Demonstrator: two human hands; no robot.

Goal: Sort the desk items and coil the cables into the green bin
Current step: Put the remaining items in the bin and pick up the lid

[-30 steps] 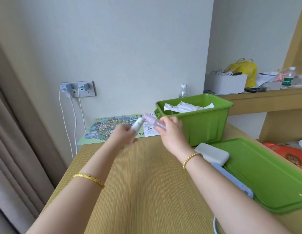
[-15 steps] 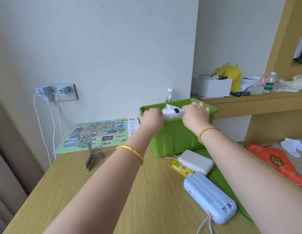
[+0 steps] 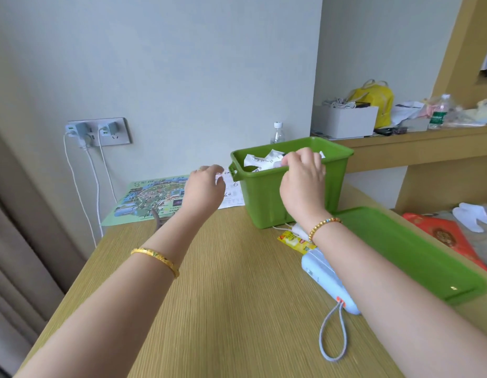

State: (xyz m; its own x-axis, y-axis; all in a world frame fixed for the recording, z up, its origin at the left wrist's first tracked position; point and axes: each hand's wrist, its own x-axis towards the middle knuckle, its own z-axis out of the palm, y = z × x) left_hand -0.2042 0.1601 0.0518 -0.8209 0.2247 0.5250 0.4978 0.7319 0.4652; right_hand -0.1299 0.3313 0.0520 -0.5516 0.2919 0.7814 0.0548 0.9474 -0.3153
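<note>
The green bin (image 3: 264,203) stands at the back of the wooden desk (image 3: 223,296) with white packets (image 3: 260,160) inside. My right hand (image 3: 302,175) hovers over its front rim, fingers curled; a small pale bit shows at the fingertips, unclear whether it is held. My left hand (image 3: 205,186) is just left of the bin with loosely curled fingers and nothing in it. In front of the bin lie a white power bank with a cable (image 3: 298,229), a yellow packet (image 3: 292,240) and a pale blue device with a loop cord (image 3: 325,276), partly under my right forearm.
The green lid (image 3: 414,255) lies to the right. A map sheet (image 3: 152,199) and a dark clip (image 3: 156,216) are at the back left. Two chargers (image 3: 96,130) with white cables (image 3: 83,192) hang from the wall socket. A bottle (image 3: 277,132) stands behind the bin.
Both hands carried small tubes to the bin. My left hand has since pulled back to the left of it, empty, while my right hand stays at the rim.
</note>
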